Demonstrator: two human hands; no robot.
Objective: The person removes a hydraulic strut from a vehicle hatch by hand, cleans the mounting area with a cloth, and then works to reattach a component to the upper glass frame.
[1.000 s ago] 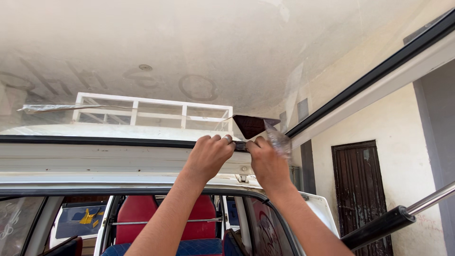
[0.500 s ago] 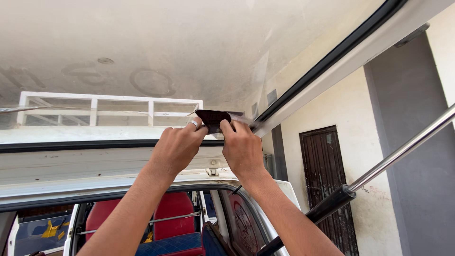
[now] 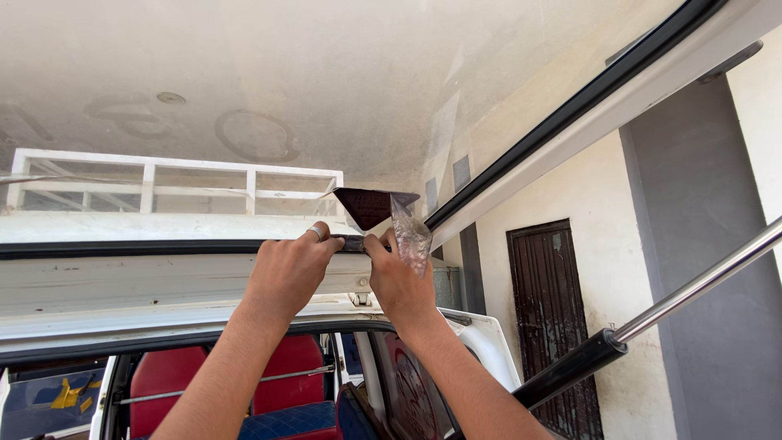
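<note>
A dark brown film piece [image 3: 368, 205] with a clear crinkled backing [image 3: 410, 235] sticks up at the top corner of a white car's rear opening. My left hand [image 3: 292, 273], with a ring on one finger, presses its fingertips on the black rubber seal [image 3: 122, 248] just left of the film. My right hand [image 3: 397, 279] pinches the film's lower edge and the clear backing, thumb against the seal. Both forearms reach up from below.
A white roof rack [image 3: 147, 187] sits on the car roof. The raised tailgate edge [image 3: 586, 102] runs diagonally overhead at the right, with its gas strut [image 3: 652, 326] below. Red seats [image 3: 277, 371] show inside. A dark door [image 3: 550, 310] stands in the wall behind.
The view has shifted back to the left and down. The film's corner now stands up higher with the clear backing hanging at its right, and both hands stay at the seal.
</note>
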